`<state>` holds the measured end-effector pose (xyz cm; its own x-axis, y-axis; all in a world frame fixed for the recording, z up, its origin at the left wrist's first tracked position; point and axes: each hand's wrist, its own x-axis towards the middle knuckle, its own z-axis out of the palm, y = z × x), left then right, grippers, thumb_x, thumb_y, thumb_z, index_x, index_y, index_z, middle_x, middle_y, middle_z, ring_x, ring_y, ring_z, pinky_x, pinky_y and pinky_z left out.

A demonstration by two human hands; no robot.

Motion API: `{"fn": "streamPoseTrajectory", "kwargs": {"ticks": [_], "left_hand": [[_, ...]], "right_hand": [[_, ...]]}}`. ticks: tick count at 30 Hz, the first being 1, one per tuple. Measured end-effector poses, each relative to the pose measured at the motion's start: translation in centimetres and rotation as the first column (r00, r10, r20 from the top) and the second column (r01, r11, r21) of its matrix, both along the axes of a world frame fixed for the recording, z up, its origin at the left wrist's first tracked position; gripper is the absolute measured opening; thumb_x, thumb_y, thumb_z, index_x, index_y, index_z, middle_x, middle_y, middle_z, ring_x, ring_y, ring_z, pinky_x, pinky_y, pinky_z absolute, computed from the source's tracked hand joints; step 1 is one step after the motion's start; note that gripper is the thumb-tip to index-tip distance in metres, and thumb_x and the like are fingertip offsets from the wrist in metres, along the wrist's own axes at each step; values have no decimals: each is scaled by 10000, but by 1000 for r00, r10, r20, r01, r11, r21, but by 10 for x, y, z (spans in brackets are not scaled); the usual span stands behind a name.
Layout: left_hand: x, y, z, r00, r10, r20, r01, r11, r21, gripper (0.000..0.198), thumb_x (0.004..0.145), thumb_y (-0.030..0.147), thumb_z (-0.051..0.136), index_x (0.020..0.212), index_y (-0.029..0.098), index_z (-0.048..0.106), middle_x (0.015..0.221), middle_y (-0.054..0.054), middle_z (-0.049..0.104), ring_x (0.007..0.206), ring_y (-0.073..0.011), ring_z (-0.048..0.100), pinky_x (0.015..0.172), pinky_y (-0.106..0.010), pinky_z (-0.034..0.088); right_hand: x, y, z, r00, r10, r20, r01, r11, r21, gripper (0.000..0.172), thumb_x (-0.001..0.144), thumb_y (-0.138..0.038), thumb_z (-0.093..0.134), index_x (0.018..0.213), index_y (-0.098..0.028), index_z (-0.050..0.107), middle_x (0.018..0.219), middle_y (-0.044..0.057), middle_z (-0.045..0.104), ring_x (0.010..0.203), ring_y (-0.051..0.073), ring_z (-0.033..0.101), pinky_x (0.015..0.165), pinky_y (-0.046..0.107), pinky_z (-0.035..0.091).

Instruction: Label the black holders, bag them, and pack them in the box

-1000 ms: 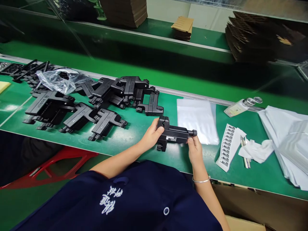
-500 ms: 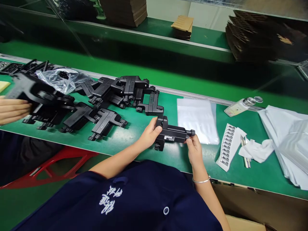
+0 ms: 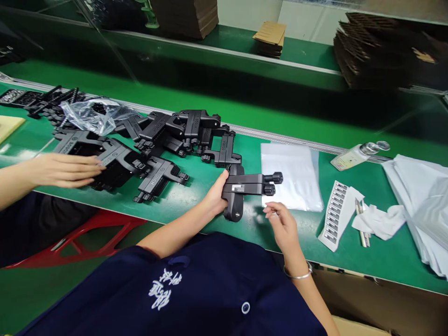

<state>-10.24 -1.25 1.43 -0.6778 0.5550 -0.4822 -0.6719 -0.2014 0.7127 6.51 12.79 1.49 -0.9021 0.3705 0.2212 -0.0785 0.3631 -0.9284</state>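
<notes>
My left hand [image 3: 216, 196] grips a black plastic bracket [image 3: 250, 183] by its wide end, above the bench. Two knobbed rods stick out of the bracket's right end, and a small white label shows on its face. Just below and right of those knobs, my right hand [image 3: 282, 224] is apart from the bracket, fingers loosely bent and holding nothing. Behind the bracket lies a stack of clear plastic bags [image 3: 292, 172]. More black brackets, some lettered BOSCH, lie to the left, the nearest [image 3: 159, 179] beside my left forearm.
A co-worker's hand [image 3: 75, 170] rests over brackets at the left. On the right are a label sheet [image 3: 336, 214], crumpled tissue [image 3: 380, 220], a pump bottle [image 3: 353, 156] and white bags [image 3: 427, 200]. A shelf with cardboard [image 3: 269, 37] runs along the back.
My right hand has let go of the bracket's knobbed end and dropped slightly away. The bracket has been turned over in my left hand. The co-worker has set a bracket down among the others.
</notes>
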Motion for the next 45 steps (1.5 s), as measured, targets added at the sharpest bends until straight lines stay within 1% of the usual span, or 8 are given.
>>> {"fn": "streamPoseTrajectory", "kwargs": {"ticks": [11, 17, 22, 26, 34, 38, 41, 45], "left_hand": [[-2, 5, 17, 985, -71, 157, 62, 996, 59, 528, 905, 636, 436, 949, 166, 673, 796, -80, 749, 732, -270, 717, 618, -384, 583], [1, 1, 10, 1000, -6, 16, 6, 999, 45, 496, 821, 631, 589, 977, 164, 649, 890, -78, 730, 842, -253, 692, 749, -377, 575], [5, -13, 7, 788, -144, -599, 126, 989, -72, 779, 651, 751, 686, 1176, 185, 574, 1084, -92, 659, 1001, -272, 621, 867, -375, 508], [8, -24, 20, 477, -338, -812, 211, 940, -268, 798, 690, 759, 646, 1242, 195, 525, 1190, -118, 611, 1068, -309, 591, 932, -413, 470], [9, -27, 29, 238, -397, -887, 320, 894, -314, 681, 765, 713, 617, 1228, 228, 500, 1180, -110, 621, 1049, -274, 614, 904, -390, 487], [10, -28, 26, 243, -313, -918, 331, 917, -225, 634, 778, 667, 645, 1218, 232, 506, 1146, -111, 635, 1030, -266, 626, 890, -388, 490], [9, -29, 22, 271, -286, -919, 280, 937, -209, 641, 773, 687, 633, 1202, 226, 514, 1124, -109, 638, 993, -259, 634, 863, -384, 496], [10, -30, 19, 205, -302, -931, 298, 925, -234, 640, 739, 686, 661, 1161, 218, 543, 1076, -102, 658, 964, -267, 634, 867, -394, 490]], "right_hand": [[-4, -20, 15, 954, 291, -66, -218, 832, 510, 344, 959, -265, 507, 1283, -316, 612, 935, 59, 680, 809, 203, 630, 696, 358, 524], [7, -11, 8, 998, 1, -63, 5, 996, 85, 431, 956, -379, 522, 1382, -322, 500, 1129, 81, 649, 923, 208, 649, 822, 400, 565], [10, 7, 1, 996, -80, 31, 86, 911, -403, 706, 852, -627, 571, 1434, -266, 400, 1284, 136, 561, 1064, 257, 623, 782, 390, 597], [12, 16, -6, 992, -97, 78, 122, 883, -453, 511, 793, -495, 720, 1217, -250, 573, 1105, 85, 644, 980, 225, 641, 830, 363, 565], [14, 15, -4, 999, -46, -16, 31, 845, -533, 561, 770, -461, 762, 1255, -281, 545, 1296, 103, 619, 1199, 261, 586, 1009, 419, 487], [19, 21, -1, 997, -78, -9, 69, 919, -389, 561, 778, -602, 692, 1216, -271, 573, 1228, 102, 644, 1102, 266, 622, 912, 400, 525], [22, 26, 5, 974, -193, 115, 213, 958, -192, 483, 851, -666, 547, 1034, -229, 643, 827, 45, 657, 736, 193, 629, 688, 323, 527], [21, 24, 13, 945, -178, 272, 251, 933, -260, 373, 911, -570, 520, 892, -213, 626, 594, -32, 481, 527, 131, 495, 505, 254, 450]]}}
